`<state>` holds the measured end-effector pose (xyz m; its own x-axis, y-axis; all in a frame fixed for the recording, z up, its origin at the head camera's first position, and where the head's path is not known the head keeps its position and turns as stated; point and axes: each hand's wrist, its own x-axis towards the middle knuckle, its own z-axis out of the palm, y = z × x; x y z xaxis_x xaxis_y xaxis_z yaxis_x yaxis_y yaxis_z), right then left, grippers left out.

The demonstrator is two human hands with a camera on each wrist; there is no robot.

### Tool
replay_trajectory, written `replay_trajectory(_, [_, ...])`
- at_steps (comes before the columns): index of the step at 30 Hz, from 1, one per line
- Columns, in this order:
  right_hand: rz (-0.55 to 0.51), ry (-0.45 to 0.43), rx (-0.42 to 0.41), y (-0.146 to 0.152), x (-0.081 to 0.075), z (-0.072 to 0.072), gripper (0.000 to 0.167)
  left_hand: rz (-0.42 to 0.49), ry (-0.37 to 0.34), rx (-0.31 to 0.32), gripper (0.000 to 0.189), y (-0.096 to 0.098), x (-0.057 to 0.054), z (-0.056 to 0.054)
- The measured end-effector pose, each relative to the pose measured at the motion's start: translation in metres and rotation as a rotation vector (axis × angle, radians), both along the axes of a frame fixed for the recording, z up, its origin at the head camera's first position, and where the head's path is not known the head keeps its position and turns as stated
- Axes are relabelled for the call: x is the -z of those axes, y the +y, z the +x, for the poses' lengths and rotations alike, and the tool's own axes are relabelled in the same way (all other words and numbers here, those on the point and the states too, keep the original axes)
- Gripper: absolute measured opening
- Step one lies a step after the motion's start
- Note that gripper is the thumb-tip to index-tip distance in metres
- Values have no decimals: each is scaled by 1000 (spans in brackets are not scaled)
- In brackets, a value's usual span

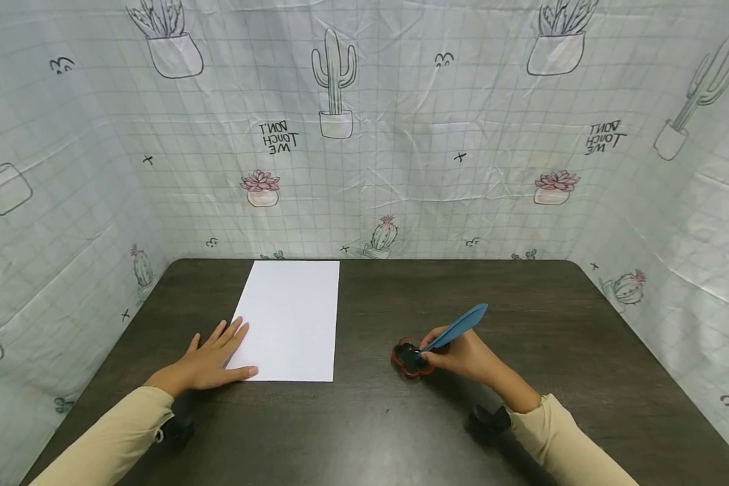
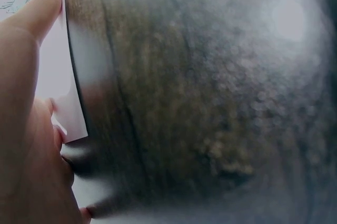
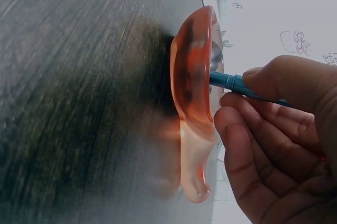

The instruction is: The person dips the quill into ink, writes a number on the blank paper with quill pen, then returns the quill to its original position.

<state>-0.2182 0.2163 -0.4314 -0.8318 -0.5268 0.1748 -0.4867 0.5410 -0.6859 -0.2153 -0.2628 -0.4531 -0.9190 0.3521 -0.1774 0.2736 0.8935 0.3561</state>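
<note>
A white sheet of paper (image 1: pixel 291 324) lies on the dark table. My left hand (image 1: pixel 209 361) rests on its lower left edge, fingers spread and straight; its thumb (image 2: pixel 42 10) lies on the sheet in the left wrist view. To the right, my right hand (image 1: pixel 462 354) pinches a blue feather pen (image 1: pixel 462 327) between thumb and fingers. The pen's tip points down into a small flower-shaped, clear orange-red dish (image 3: pixel 192 71) with something dark inside. The dish's rim hides the tip in the right wrist view.
The dark wooden table (image 1: pixel 352 439) has rounded far corners and reflects a bright spot. A white cloth (image 1: pixel 401 148) printed with cacti hangs behind it and along both sides. Black bands, one by the right wrist (image 1: pixel 491 418), sit near both sleeves.
</note>
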Motion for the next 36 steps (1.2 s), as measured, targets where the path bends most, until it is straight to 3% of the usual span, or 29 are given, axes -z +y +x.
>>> replay_trajectory(12, [-112, -61, 94, -5, -4, 1, 5, 4, -2, 5, 99, 0, 0, 0])
replay_trajectory(23, [-239, -199, 171, -19, -17, -7, 19, 27, -5, 5, 101, -4, 6, -2])
replay_trajectory(30, [-265, -161, 211, -38, -23, -17, 21, 23, -6, 5, 99, 0, -3, 0])
replay_trajectory(36, [-268, -134, 229, -58, -28, -25, 16, 5, -6, -2, 101, -2, 5, -2])
